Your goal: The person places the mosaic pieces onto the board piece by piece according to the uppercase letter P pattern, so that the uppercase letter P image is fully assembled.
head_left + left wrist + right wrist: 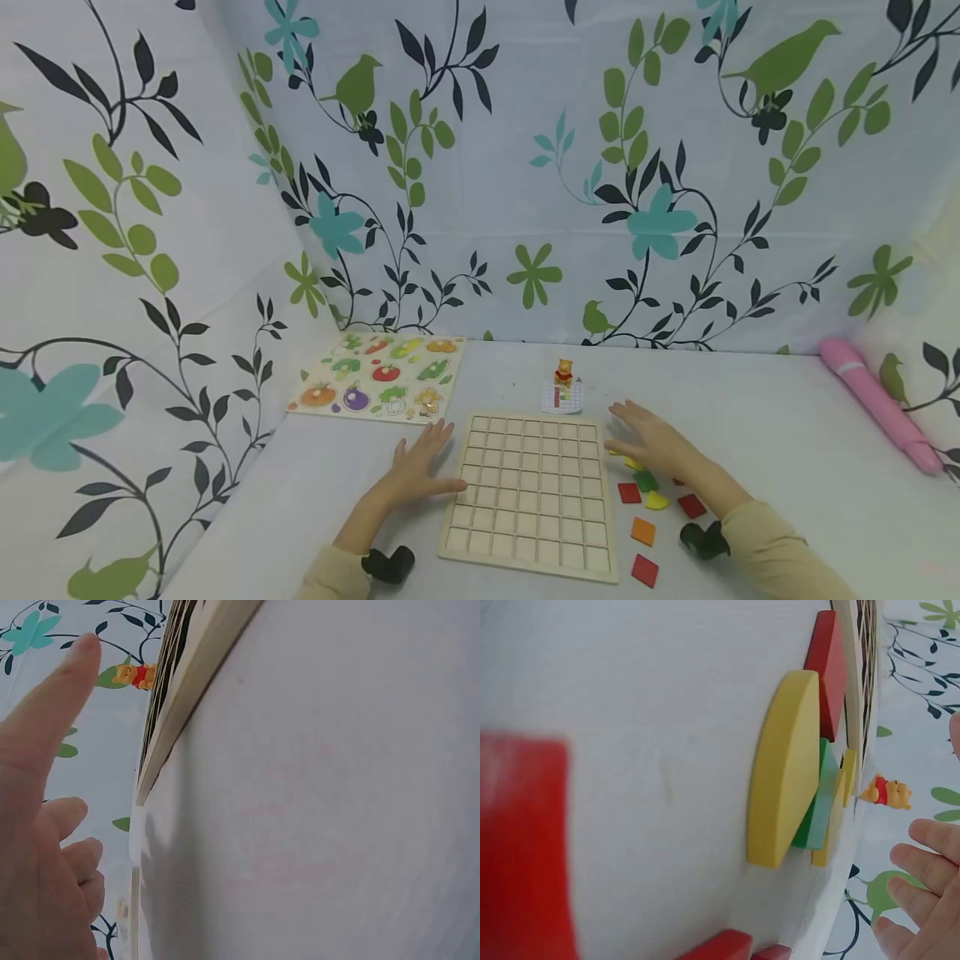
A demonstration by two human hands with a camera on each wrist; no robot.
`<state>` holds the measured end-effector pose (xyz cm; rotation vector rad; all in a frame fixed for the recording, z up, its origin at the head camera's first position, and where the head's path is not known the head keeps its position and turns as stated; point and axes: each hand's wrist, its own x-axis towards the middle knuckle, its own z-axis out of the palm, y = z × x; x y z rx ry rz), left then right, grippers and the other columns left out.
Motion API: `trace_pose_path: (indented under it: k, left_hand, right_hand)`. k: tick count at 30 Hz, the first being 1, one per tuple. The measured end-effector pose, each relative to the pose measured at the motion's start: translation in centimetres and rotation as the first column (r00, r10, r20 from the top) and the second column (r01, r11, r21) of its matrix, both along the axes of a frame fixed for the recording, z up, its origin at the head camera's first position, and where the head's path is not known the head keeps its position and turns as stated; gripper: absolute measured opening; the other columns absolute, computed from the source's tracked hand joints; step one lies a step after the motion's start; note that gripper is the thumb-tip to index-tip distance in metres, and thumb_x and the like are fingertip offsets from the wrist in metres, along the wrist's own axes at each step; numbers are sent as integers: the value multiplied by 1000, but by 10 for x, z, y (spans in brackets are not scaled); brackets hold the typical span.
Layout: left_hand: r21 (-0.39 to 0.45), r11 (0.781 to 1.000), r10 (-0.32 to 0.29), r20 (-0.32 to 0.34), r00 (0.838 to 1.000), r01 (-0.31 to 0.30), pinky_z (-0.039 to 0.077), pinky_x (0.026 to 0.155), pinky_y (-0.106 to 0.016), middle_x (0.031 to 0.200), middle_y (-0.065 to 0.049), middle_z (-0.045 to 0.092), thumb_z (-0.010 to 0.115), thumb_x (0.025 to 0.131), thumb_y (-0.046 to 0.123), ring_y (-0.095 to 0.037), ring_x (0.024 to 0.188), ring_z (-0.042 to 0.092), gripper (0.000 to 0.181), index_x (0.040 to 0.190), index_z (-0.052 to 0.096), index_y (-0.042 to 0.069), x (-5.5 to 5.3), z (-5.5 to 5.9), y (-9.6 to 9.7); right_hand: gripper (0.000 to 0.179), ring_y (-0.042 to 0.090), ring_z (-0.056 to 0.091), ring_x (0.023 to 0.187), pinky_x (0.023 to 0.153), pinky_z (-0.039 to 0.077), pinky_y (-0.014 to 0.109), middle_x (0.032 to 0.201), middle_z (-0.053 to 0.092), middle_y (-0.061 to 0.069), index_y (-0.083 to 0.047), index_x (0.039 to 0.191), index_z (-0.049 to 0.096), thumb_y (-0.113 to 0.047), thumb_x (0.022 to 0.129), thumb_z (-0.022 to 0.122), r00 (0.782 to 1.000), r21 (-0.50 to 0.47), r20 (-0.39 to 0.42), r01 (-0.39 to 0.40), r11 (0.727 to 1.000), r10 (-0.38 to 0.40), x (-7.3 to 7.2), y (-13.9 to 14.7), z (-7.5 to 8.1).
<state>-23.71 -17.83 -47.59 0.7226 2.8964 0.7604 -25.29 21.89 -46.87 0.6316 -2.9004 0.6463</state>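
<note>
A pale wooden grid board (528, 502) with square cells lies in the middle of the table. My left hand (417, 472) is by the board's left edge, fingers spread and holding nothing; its thumb reaches the edge in the head view. Whether it touches cannot be told. At the board's upper right side is my right hand (651, 440), fingers extended, over several coloured pieces. Beneath and around it lie a green piece (646, 481), a yellow curved piece (784, 769), a red square (629, 493) and an orange square (642, 531).
Behind the board stands a small bear figure (563, 372) on a card with a coloured grid (562, 398). A vegetable puzzle board (378, 377) lies at the back left. A pink tube-shaped object (881, 406) lies at the far right, beside the patterned curtain (480, 208).
</note>
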Motion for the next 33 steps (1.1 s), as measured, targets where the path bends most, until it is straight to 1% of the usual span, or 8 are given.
trace_pose_path:
  k: [3,5,11,15,21,25,29,33]
  left_hand:
    - [34,999,5,9,1000,-5,-1,99,-63,143,-17,23,66,70,54,-35,131,14,95,140,25,5,3,-4,1]
    - [51,999,5,20,1000,-6,-1,100,-62,142,-17,25,67,70,52,-34,130,16,94,139,26,3,4,-5,1]
    - [105,994,4,113,994,-16,-3,102,-56,142,-19,23,65,73,52,-32,131,14,94,138,25,-3,8,-12,0]
    - [126,992,-7,112,994,-7,0,104,-53,141,-18,26,66,71,53,-32,131,16,95,137,28,-3,12,-16,-2]
    - [145,989,-48,115,992,31,9,105,-51,139,-17,32,71,66,50,-32,128,24,91,134,37,1,15,-14,-5]
    - [157,986,-77,133,988,55,12,105,-51,137,-16,35,74,64,46,-33,127,26,88,133,40,2,15,-11,-7]
    - [167,983,-106,184,977,75,11,104,-53,138,-17,34,77,61,39,-35,127,25,88,133,41,3,15,-6,-9]
    - [155,982,-143,225,964,109,10,104,-54,139,-16,32,78,61,34,-35,128,22,87,133,41,4,13,0,-11]
  right_hand:
    - [66,40,32,122,96,29,56,131,41,23,0,126,47,-46,81,60,998,-35,31,47,998,-45,4,0,1]
    - [65,40,32,122,96,30,56,131,41,22,0,126,48,-45,81,61,997,-51,41,62,997,-59,6,-1,1]
    - [62,40,33,121,97,29,55,128,44,21,1,125,49,-41,81,62,997,-82,31,68,994,-66,9,-2,-2]
    - [58,40,36,119,96,31,54,125,48,21,1,122,51,-38,81,63,998,-103,16,69,992,-68,11,-3,-4]
    - [51,37,43,112,94,35,52,116,54,19,2,116,56,-34,80,65,996,-103,18,91,991,-89,13,-5,-6]
    - [48,37,43,112,91,37,53,117,53,19,0,116,56,-30,80,66,987,-139,49,156,978,-150,18,-5,-3]
    - [44,35,47,104,84,44,51,115,54,18,-2,116,57,-27,81,65,975,-190,75,221,957,-210,22,-5,3]
    - [38,32,50,95,77,48,46,110,57,16,-2,112,60,-23,81,66,973,-205,92,226,952,-211,20,-4,7]
